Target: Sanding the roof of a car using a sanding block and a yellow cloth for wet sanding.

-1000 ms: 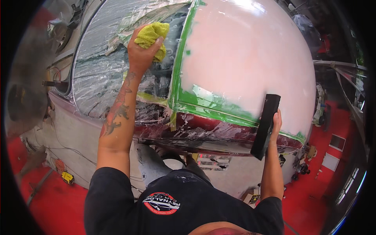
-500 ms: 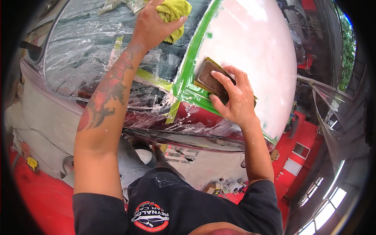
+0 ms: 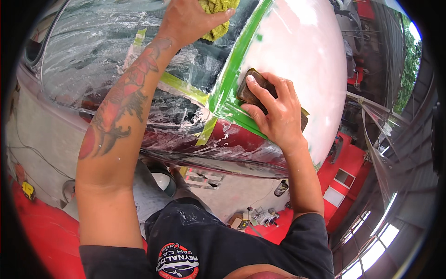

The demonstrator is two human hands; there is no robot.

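At the top of the view, my left hand [image 3: 188, 21] is closed around a crumpled yellow-green cloth [image 3: 217, 21], over the dark, white-streaked car glass [image 3: 93, 49]. My right hand [image 3: 283, 111] grips a dark sanding block [image 3: 248, 94] with yellowish sandpaper showing at its edge. Its thumb and fingers spread over the block's top and sides. The block lies on the pale, whitish car panel [image 3: 306, 51], close beside the green masking tape [image 3: 227, 86] that borders it. What lies under the block is hidden.
Yellow-green tape [image 3: 186, 88] crosses the streaked glass and trim. Dark red bodywork [image 3: 237, 139] runs along the near side. Below are a bucket [image 3: 162, 180] by a leg, and tools and boxes [image 3: 260, 217] on the floor. Plastic sheeting [image 3: 378, 135] hangs at the right.
My left hand and the cloth sit higher in the view, slightly to the right. The sanding block has shifted a little right and turned slightly in my right hand. The view itself has also shifted.
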